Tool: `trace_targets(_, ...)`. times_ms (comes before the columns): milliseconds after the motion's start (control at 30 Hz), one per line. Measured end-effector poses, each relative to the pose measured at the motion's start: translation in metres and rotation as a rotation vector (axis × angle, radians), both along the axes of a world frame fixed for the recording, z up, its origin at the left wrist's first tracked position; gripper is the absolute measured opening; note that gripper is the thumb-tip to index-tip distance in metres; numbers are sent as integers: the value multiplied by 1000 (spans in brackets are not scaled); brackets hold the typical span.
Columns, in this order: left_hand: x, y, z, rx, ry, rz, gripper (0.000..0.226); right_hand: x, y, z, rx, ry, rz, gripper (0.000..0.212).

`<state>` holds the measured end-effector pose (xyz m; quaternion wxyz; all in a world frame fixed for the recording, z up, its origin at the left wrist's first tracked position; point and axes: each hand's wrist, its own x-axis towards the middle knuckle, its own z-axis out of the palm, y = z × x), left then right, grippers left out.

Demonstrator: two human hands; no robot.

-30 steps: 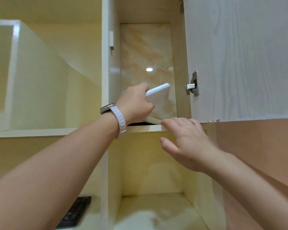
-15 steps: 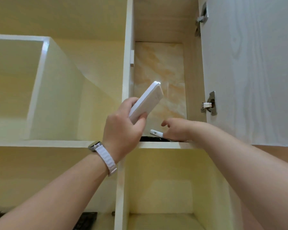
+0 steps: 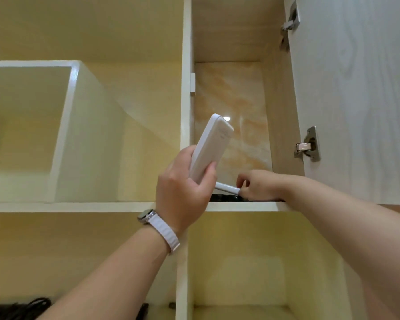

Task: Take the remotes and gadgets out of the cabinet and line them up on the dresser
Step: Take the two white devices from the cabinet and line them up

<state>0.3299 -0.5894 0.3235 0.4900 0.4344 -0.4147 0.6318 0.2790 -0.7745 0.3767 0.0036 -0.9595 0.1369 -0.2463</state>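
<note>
The view looks up into a pale yellow cabinet (image 3: 185, 107) with open cubbies and, at 1 o'clock, a tall compartment with a marbled orange back panel (image 3: 238, 125). Its grey wood-grain door (image 3: 356, 93) stands swung open at 2 o'clock, two metal hinges (image 3: 306, 145) showing on its inner edge.

The left hand (image 3: 185, 188), a smooth white slab-shaped gadget (image 3: 209, 148) clenched in it, is raised in front of the compartment's lower left corner. The gadget tilts up toward 1 o'clock, its rounded top end clear of the hand, its lower end wrapped by thumb and fingers (image 3: 211, 168). A round watch on a white ribbed strap (image 3: 164, 232) sits on that wrist.

The right hand (image 3: 261, 184) reaches in over the shelf edge (image 3: 245, 206) at 3 o'clock of the left hand. Its fingers pinch the right end of a slim white stick-shaped gadget (image 3: 225, 187), which is lifted at a slant, its other end hidden behind the left hand. Just under it, a dark object (image 3: 224, 197) lies on the compartment floor; only a thin strip of it shows above the shelf edge, too little to tell what it is.

At 7 o'clock, in the bottom of the lower left cubby, black cables (image 3: 19, 308) lie in a tangle, and a dark flat thing (image 3: 143, 311) peeks out beside the forearm.
</note>
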Motion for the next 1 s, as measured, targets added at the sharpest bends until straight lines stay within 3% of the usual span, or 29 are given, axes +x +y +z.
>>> trace_targets(300, -13, 3, 3, 68, 167, -29, 28, -21, 9, -4, 51, -82, 10, 26)
trace_targets(467, -27, 10, -10, 149, 296, -84, 23, -35, 16, -11, 38, -309, 122, 9)
trace_targets(600, -51, 15, -28, 122, 362, -120, 20, -60, 25, -20, 10, -486, 204, 23)
trace_targets(667, -64, 20, -40, 94, 355, -159, 21, -75, 30, -30, 10, -626, 255, 19)
trace_targets(767, -79, 27, -68, 45, 379, -195, 22, -99, 31, -59, 127, -765, 339, 12)
trace_targets(1000, -86, 18, -137, 46, 633, -442, 15, -124, 27, -143, 432, -672, 402, 7)
